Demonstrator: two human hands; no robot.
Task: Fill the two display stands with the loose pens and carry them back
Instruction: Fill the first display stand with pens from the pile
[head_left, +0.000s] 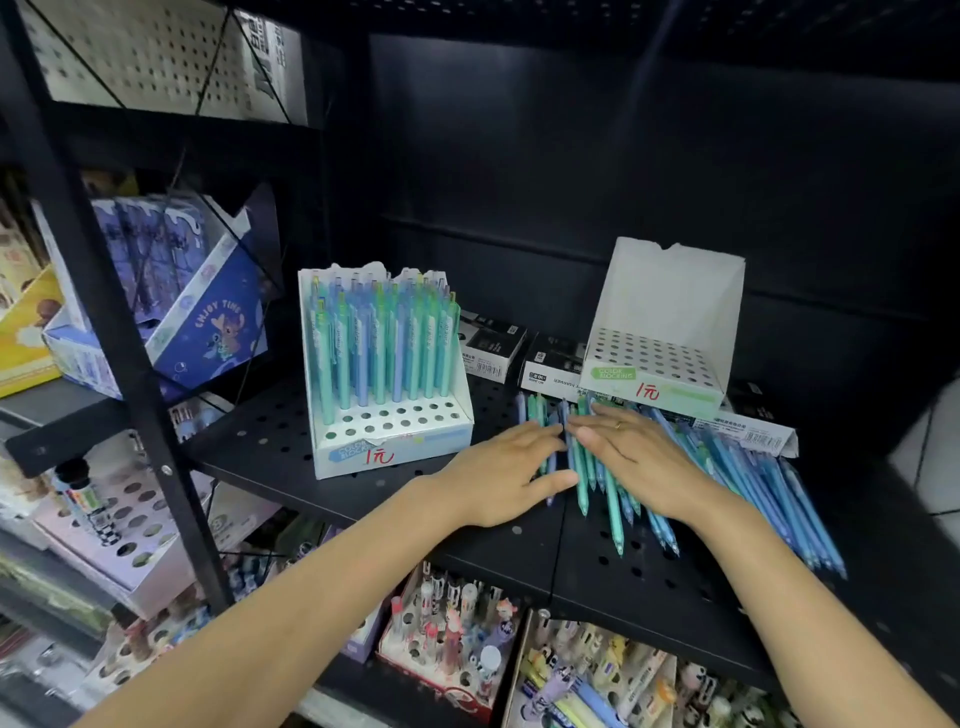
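— Pens (727, 467), slim plastic ones in blue and teal, are seen from the head camera spread loose across the black perforated metal shelf (675, 577), fanned out beneath and in front of the empty white cardboard display stand (660, 332) at the right. What is being done to them?

— They are being gathered. The left hand (498, 473) is laid flat with fingers straight beside the heap's left edge, and the right hand (639, 457) is pressed palm-down on the pens, fingers extended, a ring visible on one. Nothing is gripped by either hand.

— And the other stand?

— The white cardboard display stand at the left (384, 374) is mostly filled; only its front rows of holes are left open. The right stand is tipped forward, propped on black boxed stock (550, 358) and the pens under it, with no pen seen in its holes.

— What could go wrong?

— Pens lying near the shelf's front edge could be rolled off into the racks of novelty pens below (457, 639) if the heap is swept too briskly. The tilted stand could be knocked over once the pens beneath it are pulled out. Loose pens could also be mixed tip-up and tip-down when bunched by flat hands, so time would be lost sorting them before insertion. Whether enough holes exist for every pen cannot be judged.
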